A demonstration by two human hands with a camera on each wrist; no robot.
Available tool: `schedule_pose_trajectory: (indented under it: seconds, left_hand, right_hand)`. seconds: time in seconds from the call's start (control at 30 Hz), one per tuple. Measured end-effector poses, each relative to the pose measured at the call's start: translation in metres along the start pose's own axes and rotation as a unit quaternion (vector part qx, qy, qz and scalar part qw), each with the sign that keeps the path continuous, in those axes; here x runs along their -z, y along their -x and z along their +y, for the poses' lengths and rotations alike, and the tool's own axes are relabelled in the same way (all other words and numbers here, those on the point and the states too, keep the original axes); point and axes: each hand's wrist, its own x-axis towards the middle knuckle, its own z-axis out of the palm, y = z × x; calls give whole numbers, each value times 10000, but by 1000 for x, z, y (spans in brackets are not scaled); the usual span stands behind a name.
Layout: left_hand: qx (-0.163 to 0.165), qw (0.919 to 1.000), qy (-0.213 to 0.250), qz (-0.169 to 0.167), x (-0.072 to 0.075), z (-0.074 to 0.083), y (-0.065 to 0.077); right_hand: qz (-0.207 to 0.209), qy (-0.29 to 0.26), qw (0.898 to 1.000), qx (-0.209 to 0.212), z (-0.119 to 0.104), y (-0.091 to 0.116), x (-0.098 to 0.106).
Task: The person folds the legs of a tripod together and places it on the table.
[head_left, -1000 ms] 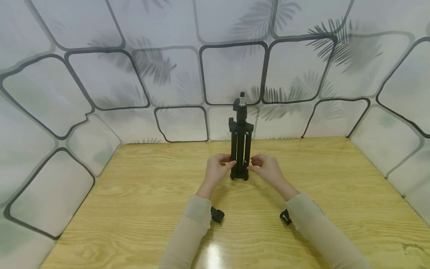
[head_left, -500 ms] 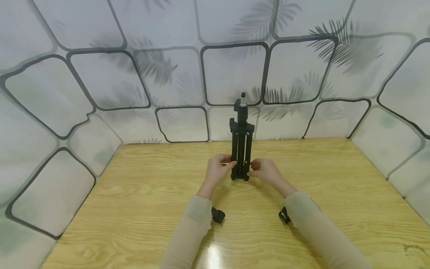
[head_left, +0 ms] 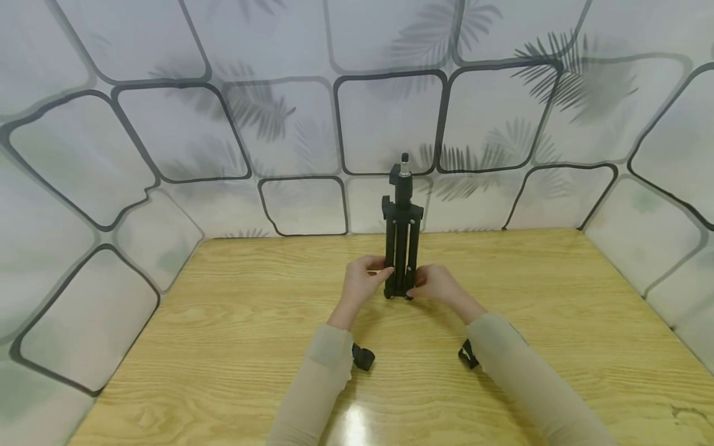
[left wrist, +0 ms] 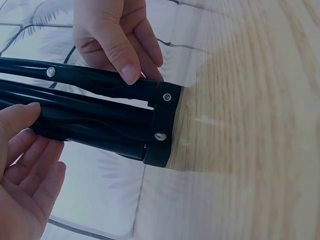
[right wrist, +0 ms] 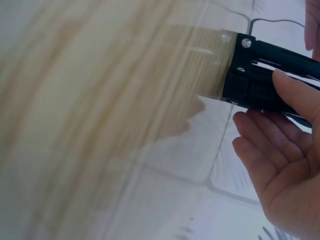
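Note:
A folded black tripod stand [head_left: 402, 214] with a short silver tip stands upright on the table near the back wall. My left hand [head_left: 359, 282] holds it from the left, thumb on the front of a leg and fingers behind, as the left wrist view shows. Lower down on the other side, my right hand [head_left: 440, 285] pinches a leg close to the foot. In the right wrist view the thumb lies on the front of the black leg [right wrist: 262, 87], with the fingertips under its edge. Silver rivets [left wrist: 160, 136] show at the joints by the feet.
The wooden table [head_left: 251, 322] reaches back to a pale wall covering [head_left: 295, 136] with dark outlined shapes and leaf prints. Black wrist-worn pieces [head_left: 364, 358] show beside both sleeves. Light glares off the table's front.
My right hand has slid down and inward along the tripod stand's right leg, its fingers now at the foot. My left hand keeps its hold, and the stand stays upright.

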Motion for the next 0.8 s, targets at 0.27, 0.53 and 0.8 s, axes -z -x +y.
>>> schedule_pose_trajectory:
  seconds: [0.27,0.53,0.8]
  left_hand:
    - [69,10000,15,-17,0,0,0]
    - [120,9999,68,-47,-1,0,0]
    - [164,9998,103,-34,-1,-1,0]
  right_hand:
    - [-44,-91,9999,-93,-1,-1,-3]
    - [-43,-79,9997,-242,-3,-2,-4]
    - [14,-2,9994,-333,-5,-2,-4]
